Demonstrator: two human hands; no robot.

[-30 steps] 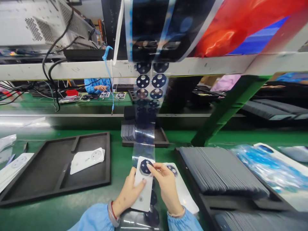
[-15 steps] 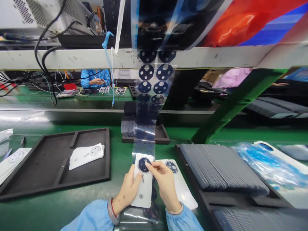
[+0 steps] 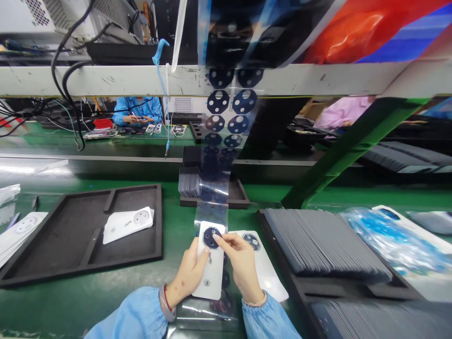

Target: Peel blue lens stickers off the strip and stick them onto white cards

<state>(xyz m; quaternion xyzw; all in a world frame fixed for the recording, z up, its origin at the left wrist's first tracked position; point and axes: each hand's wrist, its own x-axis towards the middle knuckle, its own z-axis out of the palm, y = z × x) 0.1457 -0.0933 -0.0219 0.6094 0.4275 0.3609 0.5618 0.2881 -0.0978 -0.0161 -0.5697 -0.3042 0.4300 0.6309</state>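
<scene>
A white phone back cover [image 3: 207, 278] is held upright, slightly tilted, in front of me. My left hand [image 3: 187, 267] grips its left edge, the thumb lying on its face. Near the cover's top is a dark, eight-sided camera-lens sticker [image 3: 209, 238] with round holes. My right hand [image 3: 242, 263] has thumb and index finger closed at the sticker's right side, touching it. Behind my right hand lies another white phone back cover [image 3: 270, 275], with a dark camera area. A clear film strip [image 3: 212, 212] bearing dark stickers hangs down behind the held cover.
At left, a black tray [image 3: 70, 245] holds white covers [image 3: 123, 226]. On the right, a black tray [image 3: 321, 289] carries rows of grey panels [image 3: 325, 240]. A green post [image 3: 339, 160] slants behind them. A white shelf beam [image 3: 123, 80] crosses above; a co-worker [image 3: 137, 110] sits beyond.
The camera view has shifted slightly. My hands, the cover and the sticker keep nearly the same arrangement, with the right fingers still at the sticker.
</scene>
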